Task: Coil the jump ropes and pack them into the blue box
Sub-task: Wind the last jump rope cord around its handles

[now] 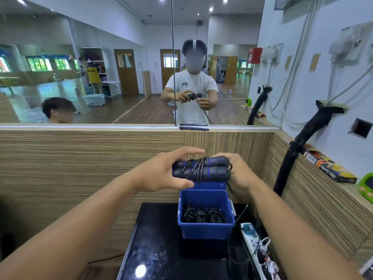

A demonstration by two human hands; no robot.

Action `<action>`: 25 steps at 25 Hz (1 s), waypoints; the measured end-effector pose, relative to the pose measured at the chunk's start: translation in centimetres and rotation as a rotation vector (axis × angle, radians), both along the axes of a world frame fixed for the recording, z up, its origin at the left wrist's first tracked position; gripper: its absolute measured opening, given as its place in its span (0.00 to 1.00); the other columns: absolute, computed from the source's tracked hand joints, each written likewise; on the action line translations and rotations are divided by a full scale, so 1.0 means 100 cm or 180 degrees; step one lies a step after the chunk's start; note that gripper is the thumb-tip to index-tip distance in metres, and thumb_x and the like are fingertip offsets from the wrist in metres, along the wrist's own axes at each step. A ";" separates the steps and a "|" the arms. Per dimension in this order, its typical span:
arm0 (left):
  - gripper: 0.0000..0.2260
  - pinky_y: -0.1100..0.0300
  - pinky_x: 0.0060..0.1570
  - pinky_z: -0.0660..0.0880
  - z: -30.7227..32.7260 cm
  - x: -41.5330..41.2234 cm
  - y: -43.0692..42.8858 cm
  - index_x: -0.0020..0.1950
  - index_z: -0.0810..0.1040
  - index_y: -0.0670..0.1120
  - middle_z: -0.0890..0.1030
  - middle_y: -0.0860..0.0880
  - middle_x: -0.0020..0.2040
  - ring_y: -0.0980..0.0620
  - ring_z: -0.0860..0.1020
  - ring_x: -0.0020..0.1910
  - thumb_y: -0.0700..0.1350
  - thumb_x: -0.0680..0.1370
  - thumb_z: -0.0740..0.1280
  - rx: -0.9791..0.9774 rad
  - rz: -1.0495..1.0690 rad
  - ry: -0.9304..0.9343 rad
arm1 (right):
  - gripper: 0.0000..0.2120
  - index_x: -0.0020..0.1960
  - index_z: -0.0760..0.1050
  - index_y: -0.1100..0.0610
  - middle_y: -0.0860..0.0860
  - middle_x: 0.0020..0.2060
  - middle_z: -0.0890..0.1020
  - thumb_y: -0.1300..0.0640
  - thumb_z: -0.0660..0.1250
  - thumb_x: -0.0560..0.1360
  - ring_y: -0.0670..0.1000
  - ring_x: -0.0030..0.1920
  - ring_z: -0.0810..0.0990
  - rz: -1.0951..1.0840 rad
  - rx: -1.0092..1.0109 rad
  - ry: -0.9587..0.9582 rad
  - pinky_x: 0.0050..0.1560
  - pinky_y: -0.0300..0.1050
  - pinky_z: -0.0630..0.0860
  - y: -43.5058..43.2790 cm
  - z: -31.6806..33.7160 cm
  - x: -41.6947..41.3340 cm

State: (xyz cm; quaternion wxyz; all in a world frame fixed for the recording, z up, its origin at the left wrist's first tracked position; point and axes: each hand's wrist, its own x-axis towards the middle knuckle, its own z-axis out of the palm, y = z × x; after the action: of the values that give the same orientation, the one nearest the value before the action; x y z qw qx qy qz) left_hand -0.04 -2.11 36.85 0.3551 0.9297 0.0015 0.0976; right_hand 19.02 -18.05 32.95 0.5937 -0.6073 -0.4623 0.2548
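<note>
My left hand point(159, 174) and right hand point(240, 174) both grip rope-wrapped handles point(212, 173), blue box point(205, 231) below, coiled ropes point(201, 215) inside

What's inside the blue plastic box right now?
Several coiled black jump ropes lie on the bottom of the open blue plastic box. Its near wall hides the front of the floor, so the exact count is unclear.

Dance or fitness studio, seen from behind a counter: wall mirror point(101, 67) reflecting wood floor point(141, 112), ceiling spotlights point(211, 9), doors point(126, 71), equipment shelves point(94, 65); wood-grain partition point(90, 158).
</note>
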 end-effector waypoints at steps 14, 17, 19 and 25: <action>0.28 0.51 0.49 0.75 -0.008 0.044 0.036 0.71 0.60 0.69 0.79 0.52 0.57 0.44 0.80 0.53 0.59 0.75 0.68 0.2137 0.1739 0.0326 | 0.12 0.48 0.74 0.53 0.50 0.36 0.78 0.49 0.56 0.83 0.48 0.32 0.73 -0.0459 -0.1178 -0.1913 0.36 0.47 0.71 0.011 -0.017 -0.033; 0.26 0.53 0.45 0.75 -0.004 0.041 0.031 0.70 0.62 0.66 0.78 0.55 0.53 0.48 0.77 0.47 0.58 0.75 0.67 0.2601 0.1252 0.0595 | 0.09 0.49 0.76 0.51 0.49 0.37 0.80 0.50 0.59 0.82 0.48 0.35 0.75 -0.0583 -0.1157 -0.2409 0.37 0.46 0.70 0.005 0.008 -0.021; 0.25 0.55 0.42 0.70 -0.002 0.038 0.020 0.70 0.64 0.63 0.76 0.56 0.50 0.50 0.73 0.44 0.59 0.74 0.67 0.2642 0.0858 0.0611 | 0.06 0.50 0.78 0.49 0.47 0.40 0.81 0.50 0.63 0.81 0.46 0.39 0.77 -0.0546 -0.1040 -0.2564 0.39 0.43 0.71 0.005 0.023 -0.017; 0.29 0.55 0.47 0.75 -0.015 0.020 0.025 0.69 0.65 0.67 0.82 0.58 0.56 0.51 0.80 0.48 0.65 0.68 0.63 0.1985 0.0388 -0.0332 | 0.03 0.46 0.84 0.55 0.49 0.41 0.85 0.56 0.73 0.74 0.42 0.41 0.80 -0.0289 -0.0468 -0.1369 0.43 0.32 0.72 0.003 0.038 0.008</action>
State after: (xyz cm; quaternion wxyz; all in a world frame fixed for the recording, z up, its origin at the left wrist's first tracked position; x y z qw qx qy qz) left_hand 1.97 0.37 35.34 0.0462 0.9857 0.0090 0.1619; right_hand 19.85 -17.70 36.77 0.4465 -0.7095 -0.5306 0.1255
